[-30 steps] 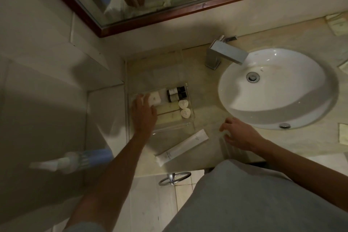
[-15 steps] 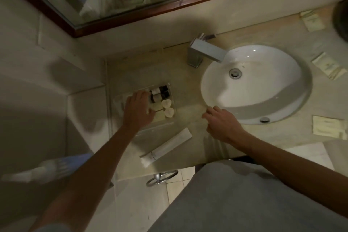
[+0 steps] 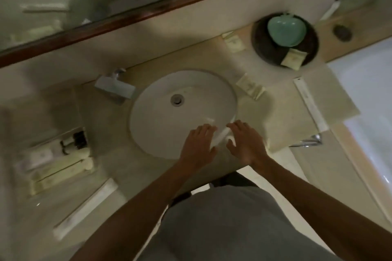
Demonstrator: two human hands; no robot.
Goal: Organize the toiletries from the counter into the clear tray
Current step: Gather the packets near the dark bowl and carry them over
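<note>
Clear plastic tray (image 3: pixel 70 131): sat at the far left of the beige stone counter (image 3: pixel 118 167), already stocked with small dark-capped bottles (image 3: pixel 74 141) and pale packets, blurred. Long white tube (image 3: pixel 84 207) lay on the counter just in front of it, not yet in.

Left hand (image 3: pixel 198 146) lifted off the tray within the last second and carried right, over the near rim of the round white sink (image 3: pixel 169 82). Right hand (image 3: pixel 246 144) just beside it. Both palm-down, fingers loosely spread, apparently gripping nothing; pale streak between them too blurred to name.

View swung right as well, and showed more to collect: cream sachet (image 3: pixel 250 89) right of the sink, another sachet (image 3: pixel 233 43) near the wall, a long white box (image 3: pixel 310 106) further right, and a dark round dish (image 3: pixel 265 48) carrying a green soap holder (image 3: pixel 286 29).

Judged from this: last placement finished, right-hand side of the counter probably next.
</note>
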